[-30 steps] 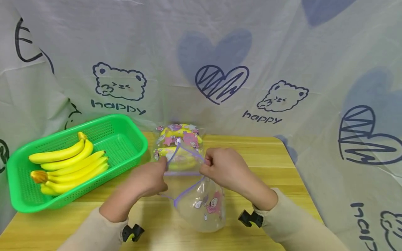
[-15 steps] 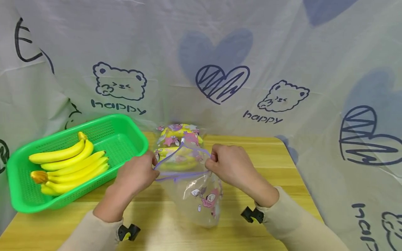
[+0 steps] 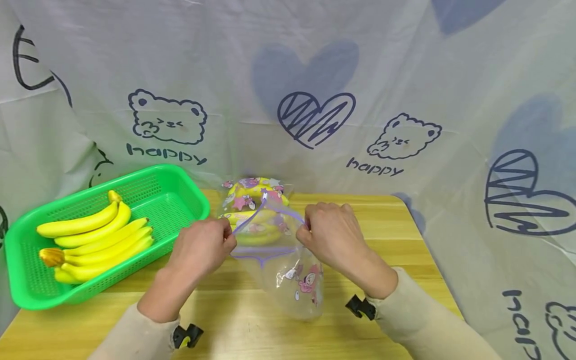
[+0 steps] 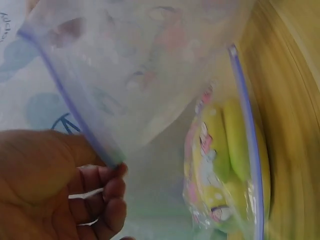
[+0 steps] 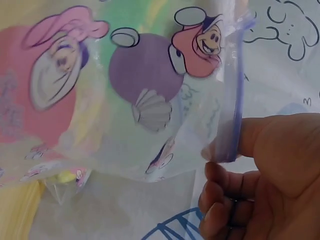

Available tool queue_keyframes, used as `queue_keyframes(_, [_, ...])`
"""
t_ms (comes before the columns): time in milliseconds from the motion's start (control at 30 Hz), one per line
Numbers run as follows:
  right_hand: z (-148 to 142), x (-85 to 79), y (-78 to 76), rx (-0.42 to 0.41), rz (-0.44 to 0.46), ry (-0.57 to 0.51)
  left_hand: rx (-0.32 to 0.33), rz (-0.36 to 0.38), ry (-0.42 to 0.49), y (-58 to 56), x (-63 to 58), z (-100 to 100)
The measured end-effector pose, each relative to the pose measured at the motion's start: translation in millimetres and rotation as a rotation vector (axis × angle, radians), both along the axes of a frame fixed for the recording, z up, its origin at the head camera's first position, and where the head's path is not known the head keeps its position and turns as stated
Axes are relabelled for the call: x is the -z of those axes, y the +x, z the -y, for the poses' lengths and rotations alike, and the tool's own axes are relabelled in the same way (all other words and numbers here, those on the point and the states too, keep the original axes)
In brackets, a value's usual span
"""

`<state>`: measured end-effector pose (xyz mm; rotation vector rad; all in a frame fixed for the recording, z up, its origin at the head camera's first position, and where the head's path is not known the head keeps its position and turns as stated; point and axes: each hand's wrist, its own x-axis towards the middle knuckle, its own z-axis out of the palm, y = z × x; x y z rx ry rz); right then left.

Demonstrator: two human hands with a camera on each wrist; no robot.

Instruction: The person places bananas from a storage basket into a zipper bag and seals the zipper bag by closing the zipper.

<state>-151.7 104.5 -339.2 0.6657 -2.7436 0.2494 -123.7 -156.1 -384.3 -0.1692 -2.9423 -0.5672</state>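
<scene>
A clear zip bag (image 3: pixel 294 295) with pink cartoon prints and a purple zip hangs between my hands, its mouth spread apart. My left hand (image 3: pixel 202 247) pinches one corner of the mouth between thumb and forefinger; the left wrist view shows the zip end (image 4: pixel 114 162) at those fingertips. At the opposite corner my right hand (image 3: pixel 330 232) pinches the zip, its other fingers curled below. Prints on the held bag fill much of the right wrist view. Just behind it lies a second printed zip bag (image 3: pixel 243 202) with bananas (image 4: pixel 215 145) inside, partly hidden by the held one.
A green perforated basket (image 3: pixel 12 265) stands at the left with several yellow bananas (image 3: pixel 96 250) in its left part. The wooden table (image 3: pixel 382 220) ends at the back against a pale curtain (image 3: pixel 243 60) printed with bears and hearts.
My left hand has moved left and up and the right hand slightly right, spreading the bag's mouth wider. The front rim of the mouth, which sagged low, has come up.
</scene>
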Motion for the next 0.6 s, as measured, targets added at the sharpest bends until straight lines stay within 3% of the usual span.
queue_keyframes(200, [-4.7, -9.1, -0.8, 0.008, -0.043, 0.083, 0.033, -0.023, 0.046, 2.5, -6.0, -3.4])
queue_keyframes(433, [-5.0, -9.5, -1.4, -0.016, 0.012, 0.090, 0.053, 0.001, -0.017, 3.5, -6.7, -4.0])
queue_keyframes(600, [-3.3, -8.4, 0.4, -0.024, 0.046, 0.074, 0.043, -0.067, -0.081, 1.7, -1.1, -3.2])
